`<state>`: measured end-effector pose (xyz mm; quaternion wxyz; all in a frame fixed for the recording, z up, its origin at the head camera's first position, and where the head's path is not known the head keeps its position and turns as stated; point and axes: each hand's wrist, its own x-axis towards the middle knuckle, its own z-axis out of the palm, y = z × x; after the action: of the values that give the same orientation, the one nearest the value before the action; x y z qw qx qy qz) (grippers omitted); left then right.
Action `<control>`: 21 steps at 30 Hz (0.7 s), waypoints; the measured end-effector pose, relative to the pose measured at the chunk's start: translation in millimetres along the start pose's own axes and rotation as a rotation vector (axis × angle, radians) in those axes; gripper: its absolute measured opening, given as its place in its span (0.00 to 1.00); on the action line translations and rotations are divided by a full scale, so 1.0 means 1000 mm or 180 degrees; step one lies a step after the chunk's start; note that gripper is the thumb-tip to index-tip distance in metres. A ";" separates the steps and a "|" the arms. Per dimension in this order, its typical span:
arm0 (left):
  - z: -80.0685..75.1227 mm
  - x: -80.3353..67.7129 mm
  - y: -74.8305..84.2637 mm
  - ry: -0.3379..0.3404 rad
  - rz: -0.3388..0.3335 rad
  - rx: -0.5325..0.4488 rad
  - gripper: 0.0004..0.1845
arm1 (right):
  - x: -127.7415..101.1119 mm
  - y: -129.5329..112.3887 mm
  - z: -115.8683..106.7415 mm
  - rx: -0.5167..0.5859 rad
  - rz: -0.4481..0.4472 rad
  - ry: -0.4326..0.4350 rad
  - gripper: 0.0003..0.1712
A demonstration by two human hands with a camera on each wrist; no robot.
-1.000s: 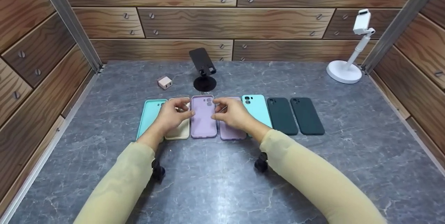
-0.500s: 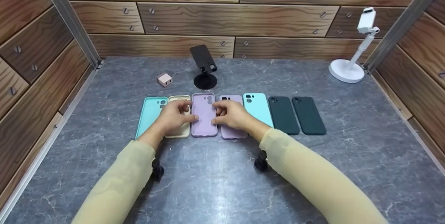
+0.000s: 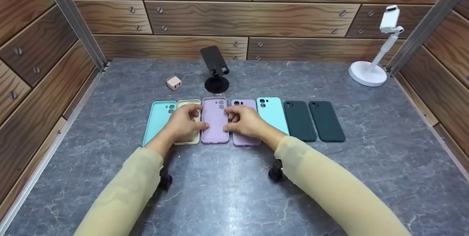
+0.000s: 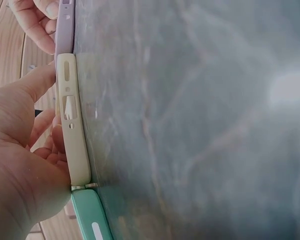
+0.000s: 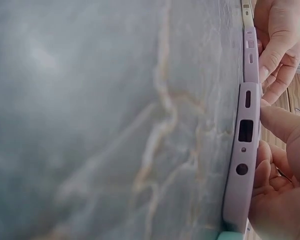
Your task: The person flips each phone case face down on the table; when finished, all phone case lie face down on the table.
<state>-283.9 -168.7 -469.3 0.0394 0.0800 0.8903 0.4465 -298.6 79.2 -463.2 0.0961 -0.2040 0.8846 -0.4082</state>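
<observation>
Seven-like a row, several phone cases lie side by side on the grey marbled table. My left hand (image 3: 185, 120) and right hand (image 3: 243, 120) hold the opposite long edges of a lilac phone case (image 3: 215, 135), inner side up. The left thumb reaches over its rim; the right thumb and forefinger sit at its right edge. Under my left hand lies a cream case (image 4: 77, 150), partly hidden, with a turquoise case (image 3: 155, 122) further left. Beneath my right hand is a second lilac case (image 5: 240, 200), partly covered.
Right of my hands lie a bright turquoise case (image 3: 272, 113) and two dark green cases, one nearer (image 3: 299, 122) and one at the row's end (image 3: 327, 122). Behind stand a pink charger plug (image 3: 173, 83), a black phone stand (image 3: 216, 84) and a white phone stand (image 3: 367, 74).
My left thumb has moved right, over the rim of the lilac case. The right hand stays at its edge. The head view has tilted slightly down.
</observation>
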 end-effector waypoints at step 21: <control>-0.002 0.002 0.000 -0.0057 0.0037 -0.0125 0.29 | -0.001 -0.002 -0.001 -0.0056 -0.0057 0.0010 0.31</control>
<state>-286.0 -170.2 -467.9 0.0463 0.0883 0.8805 0.4634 -297.5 79.1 -461.5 0.0893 -0.2121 0.8864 -0.4016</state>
